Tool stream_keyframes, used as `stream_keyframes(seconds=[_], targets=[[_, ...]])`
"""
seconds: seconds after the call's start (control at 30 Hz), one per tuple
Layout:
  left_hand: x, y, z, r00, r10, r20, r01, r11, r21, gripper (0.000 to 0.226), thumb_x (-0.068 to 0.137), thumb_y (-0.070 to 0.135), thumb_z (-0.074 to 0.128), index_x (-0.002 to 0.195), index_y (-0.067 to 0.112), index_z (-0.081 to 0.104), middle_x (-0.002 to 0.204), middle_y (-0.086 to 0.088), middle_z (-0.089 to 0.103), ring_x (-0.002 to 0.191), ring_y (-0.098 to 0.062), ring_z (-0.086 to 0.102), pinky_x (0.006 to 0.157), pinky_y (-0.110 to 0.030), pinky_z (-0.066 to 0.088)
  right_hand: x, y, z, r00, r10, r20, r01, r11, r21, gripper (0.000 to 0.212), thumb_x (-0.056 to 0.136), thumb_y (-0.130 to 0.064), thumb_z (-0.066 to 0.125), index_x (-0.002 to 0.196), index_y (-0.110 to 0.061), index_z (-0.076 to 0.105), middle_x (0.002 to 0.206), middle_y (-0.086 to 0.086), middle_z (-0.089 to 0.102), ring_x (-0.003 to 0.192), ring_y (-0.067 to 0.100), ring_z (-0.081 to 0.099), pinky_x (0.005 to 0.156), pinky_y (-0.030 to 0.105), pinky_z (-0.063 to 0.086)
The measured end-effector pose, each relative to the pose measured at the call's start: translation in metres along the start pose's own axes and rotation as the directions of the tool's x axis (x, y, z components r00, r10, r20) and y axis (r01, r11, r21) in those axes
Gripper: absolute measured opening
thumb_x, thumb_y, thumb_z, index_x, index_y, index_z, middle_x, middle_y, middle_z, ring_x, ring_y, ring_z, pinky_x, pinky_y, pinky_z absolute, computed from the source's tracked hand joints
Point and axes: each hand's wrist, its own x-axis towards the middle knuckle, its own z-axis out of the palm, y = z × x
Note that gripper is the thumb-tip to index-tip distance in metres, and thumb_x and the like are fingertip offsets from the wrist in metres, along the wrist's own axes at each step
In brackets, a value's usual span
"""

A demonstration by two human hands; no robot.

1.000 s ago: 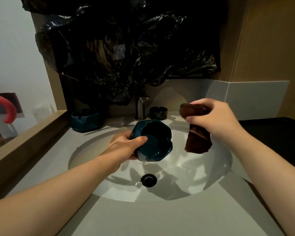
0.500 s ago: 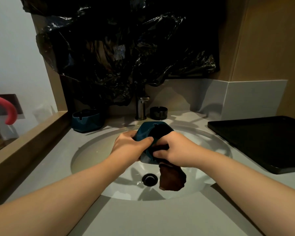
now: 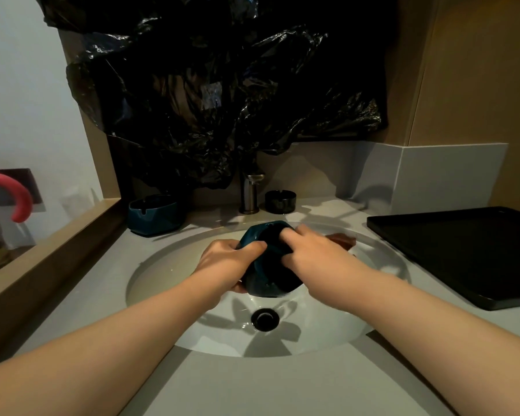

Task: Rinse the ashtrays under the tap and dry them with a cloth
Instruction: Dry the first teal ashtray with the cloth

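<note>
I hold a dark teal ashtray [image 3: 260, 277] tilted on its side over the white sink basin [image 3: 168, 283]. My left hand [image 3: 227, 262] grips its left rim. My right hand [image 3: 309, 253] has its fingers curled inside the ashtray's bowl, holding a brown cloth [image 3: 342, 240] whose loose end sticks out behind the hand to the right. A second teal ashtray [image 3: 153, 214] stands on the counter at the back left. A small black ashtray [image 3: 280, 201] sits just right of the metal tap [image 3: 249, 192]. No water runs from the tap.
A black tray [image 3: 463, 253] lies on the counter to the right of the basin. The drain [image 3: 264, 318] sits below my hands. Black plastic sheeting [image 3: 210, 94] covers the wall above the tap. A wooden ledge [image 3: 42, 262] borders the counter on the left.
My right hand brought the brown cloth from above the basin into the ashtray's bowl. The cloth's loose end swung from hanging below the hand to sticking out on the right.
</note>
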Motion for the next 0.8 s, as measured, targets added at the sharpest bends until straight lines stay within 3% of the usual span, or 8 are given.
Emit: stream_keyframes(seconds=[0.1,0.23,0.33,0.4,0.53,0.63,0.7,0.8], targets=[[-0.001,0.0,-0.0006,0.998,-0.043,0.056,0.041,0.999,0.03,0.03,0.085,0.04,0.066,0.09,0.011,0.068,0.083,-0.01,0.072,0.072,-0.023,0.07,0.051,-0.027,0.055,0.0005,0.0063,-0.0002,0.996,0.05,-0.074,-0.054,0.997,-0.052,0.041,0.087,-0.003,0.052,0.127,-0.012,0.05,0.12,0.005,0.048,0.114,0.024,0.042,0.085,0.035,0.048],[0.0005,-0.0013,0.0007,1.0,0.019,0.002,-0.019,0.997,0.078,0.024,0.082,0.038,0.07,0.089,0.015,0.068,0.081,-0.006,0.072,0.073,-0.021,0.07,0.057,-0.03,0.059,0.0036,0.0003,0.0051,0.996,-0.04,0.076,0.045,0.996,-0.073,0.029,0.085,0.002,0.049,0.108,-0.012,0.059,0.104,0.005,0.057,0.101,0.024,0.05,0.078,0.032,0.046],[-0.0003,-0.0029,0.0016,0.994,0.101,-0.041,-0.094,0.985,0.148,0.02,0.078,0.038,0.073,0.084,0.019,0.068,0.078,-0.002,0.071,0.07,-0.017,0.07,0.059,-0.028,0.059,0.0058,-0.0011,0.0092,0.984,0.043,0.173,-0.07,0.985,0.156,0.025,0.084,0.0,0.051,0.104,-0.012,0.062,0.094,0.004,0.06,0.087,0.023,0.055,0.071,0.031,0.049],[-0.0004,-0.0033,0.0017,0.991,0.121,-0.049,-0.111,0.98,0.166,0.02,0.077,0.039,0.073,0.084,0.021,0.068,0.079,-0.001,0.071,0.073,-0.017,0.069,0.066,-0.031,0.06,0.0057,0.0015,0.0066,0.97,0.119,0.213,-0.203,0.878,0.433,0.022,0.087,-0.007,0.058,0.105,-0.017,0.066,0.087,-0.003,0.06,0.083,0.018,0.055,0.068,0.025,0.047],[-0.0012,-0.0016,0.002,0.994,0.109,-0.033,-0.103,0.984,0.147,0.02,0.079,0.04,0.072,0.086,0.022,0.067,0.078,0.0,0.07,0.07,-0.015,0.069,0.055,-0.024,0.055,0.0041,0.0029,0.0067,0.951,0.203,0.234,-0.309,0.565,0.765,0.025,0.085,-0.007,0.065,0.107,-0.019,0.07,0.083,-0.015,0.064,0.08,0.003,0.06,0.068,0.008,0.046],[-0.0004,-0.0008,0.0018,0.996,0.08,-0.049,-0.076,0.994,0.085,0.023,0.079,0.042,0.072,0.087,0.02,0.069,0.08,-0.003,0.072,0.073,-0.019,0.071,0.063,-0.032,0.061,0.0065,-0.0014,0.0074,0.926,0.271,0.261,-0.324,0.221,0.92,0.022,0.084,-0.001,0.066,0.099,-0.018,0.068,0.088,-0.003,0.071,0.083,0.01,0.067,0.076,0.019,0.053],[0.0005,-0.0007,0.0006,0.997,0.061,-0.05,-0.058,0.996,0.065,0.025,0.079,0.043,0.072,0.087,0.019,0.069,0.081,-0.004,0.073,0.074,-0.021,0.071,0.068,-0.038,0.061,0.007,-0.0023,0.0081,0.935,0.288,0.206,-0.301,0.342,0.89,0.022,0.084,-0.004,0.067,0.098,-0.021,0.066,0.09,-0.004,0.069,0.087,0.012,0.066,0.08,0.024,0.052],[0.0003,-0.0014,-0.001,0.998,0.055,-0.036,-0.053,0.996,0.07,0.025,0.079,0.041,0.072,0.086,0.017,0.068,0.079,-0.004,0.072,0.071,-0.02,0.071,0.065,-0.035,0.061,0.0029,-0.0015,0.0064,0.971,0.174,0.166,-0.239,0.768,0.594,0.03,0.087,-0.007,0.06,0.11,-0.026,0.066,0.097,-0.007,0.065,0.09,0.013,0.06,0.078,0.025,0.049]])
